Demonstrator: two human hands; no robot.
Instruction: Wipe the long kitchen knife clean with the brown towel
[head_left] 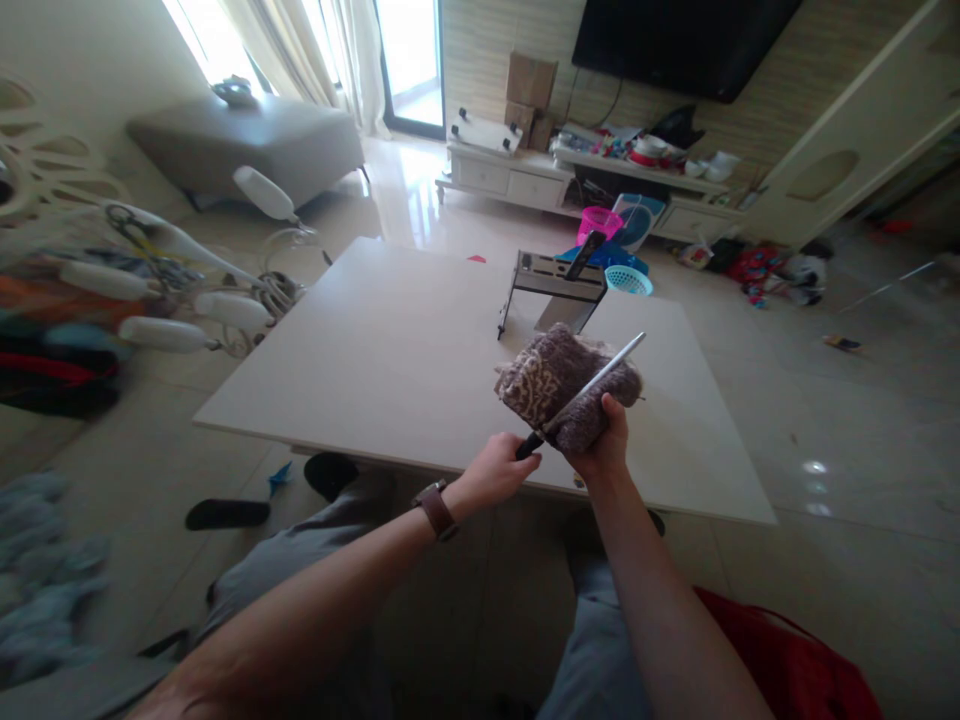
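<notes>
My left hand [496,472], with a brown watch on its wrist, is closed around the black handle of a knife [600,378]. Its long silver blade points up and to the right across a fuzzy brown patterned cloth [559,372]. Bunched thick, the cloth is gripped from below by my right hand [606,440], whose thumb shows on the near right side. Both hands are above the near right part of the white table [375,350]. Just beyond the cloth stands a knife rack [559,268] with a black handle sticking up and a broad blade hanging below.
Past the table's far edge are a light blue basket [628,281] and a pink basket [600,222]. A low white cabinet [480,175] lines the wall. A white lamp [232,310] with several shades lies left of the table. At lower right is a red bag [795,655].
</notes>
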